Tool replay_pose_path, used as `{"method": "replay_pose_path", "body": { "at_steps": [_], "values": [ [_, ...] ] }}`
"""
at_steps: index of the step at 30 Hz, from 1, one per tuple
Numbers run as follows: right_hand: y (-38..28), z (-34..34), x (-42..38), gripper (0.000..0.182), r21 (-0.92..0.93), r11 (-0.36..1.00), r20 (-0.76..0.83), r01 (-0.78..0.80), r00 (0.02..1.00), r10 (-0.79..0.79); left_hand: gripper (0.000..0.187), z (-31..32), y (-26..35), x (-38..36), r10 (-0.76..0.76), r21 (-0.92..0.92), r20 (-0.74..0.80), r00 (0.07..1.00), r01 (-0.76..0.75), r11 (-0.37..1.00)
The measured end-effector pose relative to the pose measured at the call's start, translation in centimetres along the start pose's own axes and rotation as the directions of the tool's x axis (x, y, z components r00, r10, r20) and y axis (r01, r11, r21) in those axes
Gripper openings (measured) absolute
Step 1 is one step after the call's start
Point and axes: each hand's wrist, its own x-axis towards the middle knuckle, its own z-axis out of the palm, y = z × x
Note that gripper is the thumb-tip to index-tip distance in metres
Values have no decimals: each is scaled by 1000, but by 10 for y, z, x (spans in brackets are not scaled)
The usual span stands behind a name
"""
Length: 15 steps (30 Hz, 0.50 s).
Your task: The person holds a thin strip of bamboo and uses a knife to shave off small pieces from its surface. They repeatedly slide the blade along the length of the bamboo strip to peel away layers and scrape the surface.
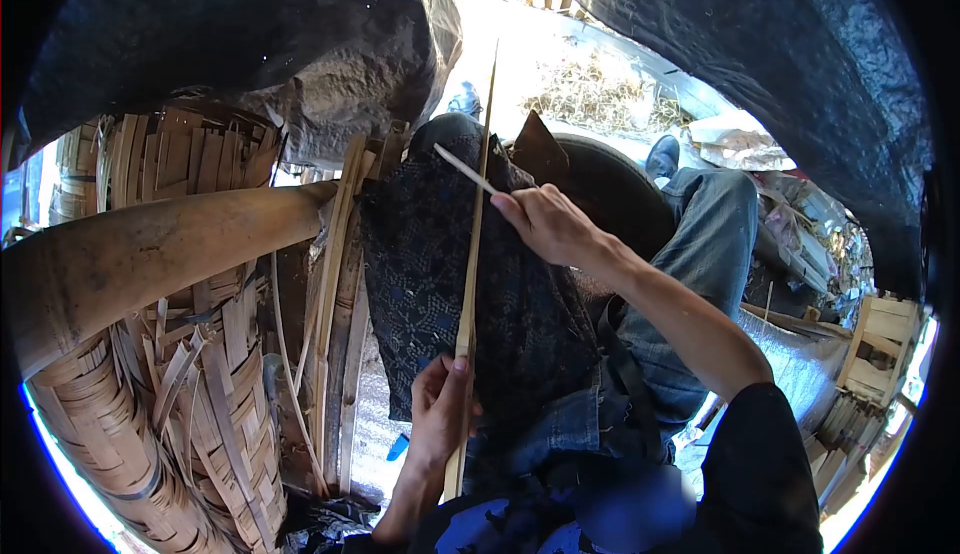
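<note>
A long, thin bamboo strip runs up the middle of the head view, from my lap to a narrow tip near the bright opening. My left hand is closed around its lower part, thumb pressed on top. In my right hand is a knife, its pale blade slanting up-left and crossing the strip; the handle is hidden in the fist. Under the strip, a dark patterned cloth is draped over my left leg. My right leg, in blue jeans, is bent out to the side.
A thick bamboo pole juts in from the left, above woven bamboo baskets. Upright bamboo slats stand beside the cloth. Black sheeting hangs overhead. Straw-like shavings litter the bright ground ahead. At right is a small slatted wooden frame.
</note>
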Motion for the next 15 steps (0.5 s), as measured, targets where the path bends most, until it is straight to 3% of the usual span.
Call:
{"method": "replay_pose_path", "body": {
  "at_steps": [3, 4, 6, 8, 9, 11, 12, 13, 14, 15],
  "values": [
    [12, -3, 18, 47, 51, 998, 124, -44, 992, 37, 31, -4, -2, -5, -12, -64, 43, 999, 15, 998],
    [6, -10, 27, 47, 31, 981, 297, -191, 939, 174, 31, -5, -3, -6, -28, -103, 53, 998, 33, 994],
    [14, -4, 40, 53, 35, 991, 233, -132, 965, 121, 32, -5, -6, -10, -36, -149, 68, 997, 46, 988],
    [43, 14, 56, 61, 85, 995, 141, -56, 989, 43, 28, -5, -12, -16, -81, -311, 41, 996, 89, 946],
    [46, 13, 62, 61, 1, 1000, 29, 24, 999, -24, 28, -4, -12, -19, -73, -310, 38, 997, 81, 947],
    [60, 8, 87, 62, -93, 979, 153, -180, 969, 193, 27, -5, -10, -27, -102, -316, 55, 993, 114, 942],
    [69, 0, 107, 38, -153, 941, 266, -301, 905, 333, 31, -6, -12, -32, -105, -347, 80, 991, 127, 929],
    [78, -5, 122, 34, -226, 885, 362, -407, 808, 464, 31, -8, -16, -35, -91, -343, 87, 992, 115, 932],
    [114, 13, 120, 36, -607, 795, 77, 18, 996, 37, 31, -9, -21, -37, -81, -366, 113, 990, 117, 923],
    [144, 17, 129, 37, -567, 823, -92, -41, 996, -13, 31, -9, -24, -41, -73, -391, 129, 989, 118, 913]
  ]
}}
